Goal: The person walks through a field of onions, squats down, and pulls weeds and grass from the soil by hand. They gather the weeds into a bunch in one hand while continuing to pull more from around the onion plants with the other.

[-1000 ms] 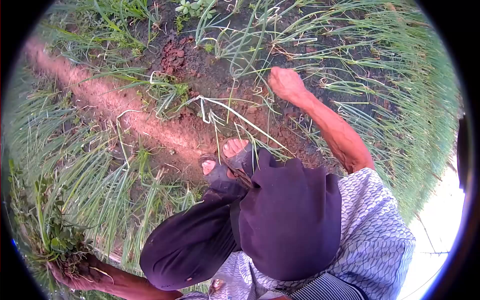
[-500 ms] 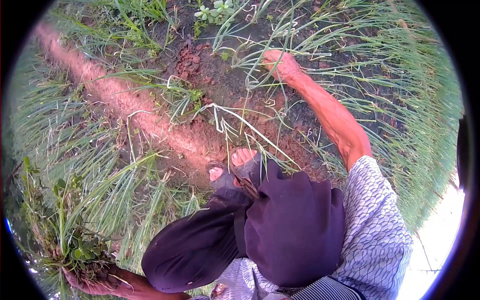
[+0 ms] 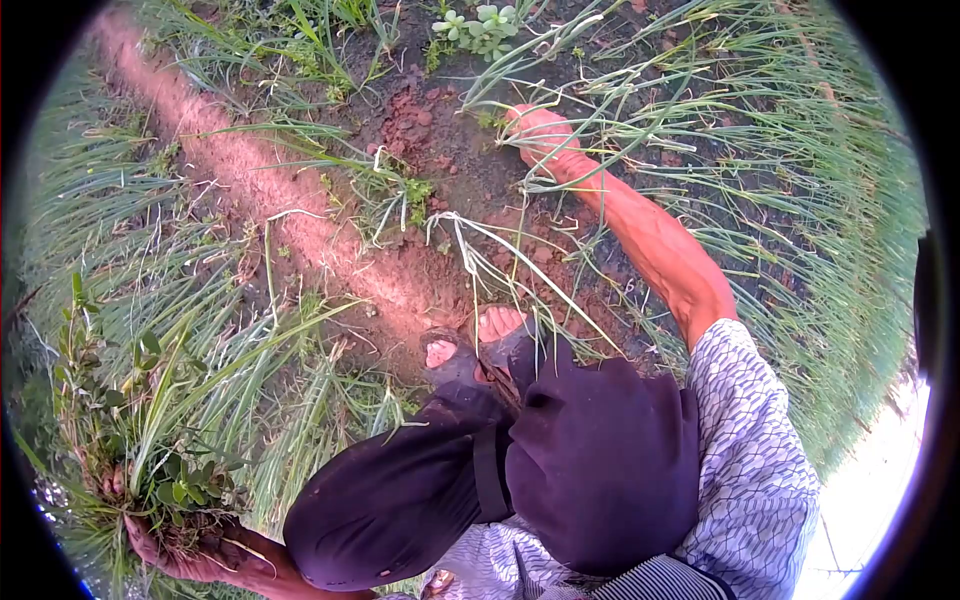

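Note:
At the lower left, my left hand (image 3: 195, 552) is closed around a bunch of uprooted weeds (image 3: 165, 450) with broad leaves, grass blades and dangling roots. My right hand (image 3: 545, 138) reaches down to the dark soil (image 3: 455, 150) at the upper middle, its fingers curled at ground level. Long thin green onion-like leaves (image 3: 640, 125) arch over and around this hand. What its fingers pinch, if anything, is hidden.
A reddish bare earth strip (image 3: 230, 170) runs diagonally on the left. Dense onion-like rows (image 3: 830, 230) stand to the right. A small round-leaved plant (image 3: 488, 30) grows at the top. My feet (image 3: 500, 322) and bent knees (image 3: 600, 460) fill the lower middle.
The view has shifted slightly, so the ground appears further right. My right hand has moved a little left over the soil, nearer the reddish clods. The left hand still holds the weeds.

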`<action>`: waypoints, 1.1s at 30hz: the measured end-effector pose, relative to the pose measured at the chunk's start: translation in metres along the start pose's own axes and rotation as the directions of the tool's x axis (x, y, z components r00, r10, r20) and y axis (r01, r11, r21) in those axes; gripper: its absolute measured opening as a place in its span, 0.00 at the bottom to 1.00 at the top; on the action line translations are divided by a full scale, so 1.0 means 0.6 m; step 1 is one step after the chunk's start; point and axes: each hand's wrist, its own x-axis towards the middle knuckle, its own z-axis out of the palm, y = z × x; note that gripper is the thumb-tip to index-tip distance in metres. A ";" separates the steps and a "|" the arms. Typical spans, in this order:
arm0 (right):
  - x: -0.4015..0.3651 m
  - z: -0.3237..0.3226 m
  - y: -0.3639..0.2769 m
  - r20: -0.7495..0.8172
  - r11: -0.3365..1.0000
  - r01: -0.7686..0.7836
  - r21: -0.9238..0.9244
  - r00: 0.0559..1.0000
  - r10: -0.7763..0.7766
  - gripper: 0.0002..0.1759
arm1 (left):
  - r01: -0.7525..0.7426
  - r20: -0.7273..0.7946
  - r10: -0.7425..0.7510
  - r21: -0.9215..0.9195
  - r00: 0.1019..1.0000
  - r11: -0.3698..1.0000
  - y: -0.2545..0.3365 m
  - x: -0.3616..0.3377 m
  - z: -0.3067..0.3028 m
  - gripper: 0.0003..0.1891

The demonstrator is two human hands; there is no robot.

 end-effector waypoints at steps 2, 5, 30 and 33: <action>0.011 0.001 -0.001 -0.019 0.996 0.086 -0.002 0.996 -0.086 0.06 | 0.008 -0.006 -0.008 0.008 1.000 1.000 -0.001 -0.004 -0.002 0.20; 0.023 0.013 -0.002 0.041 0.995 -0.020 0.099 0.999 0.016 0.09 | 0.016 -0.003 -0.016 0.004 1.000 1.000 -0.004 -0.005 0.000 0.20; 0.073 0.027 -0.021 0.052 0.986 0.153 0.065 0.986 -0.157 0.06 | 0.060 0.056 -0.058 -0.031 0.997 0.998 -0.018 -0.024 0.055 0.21; 0.063 0.011 -0.028 0.041 0.945 0.134 0.298 0.987 -0.153 0.06 | 0.077 0.056 -0.075 -0.041 0.996 0.996 -0.029 -0.029 0.054 0.21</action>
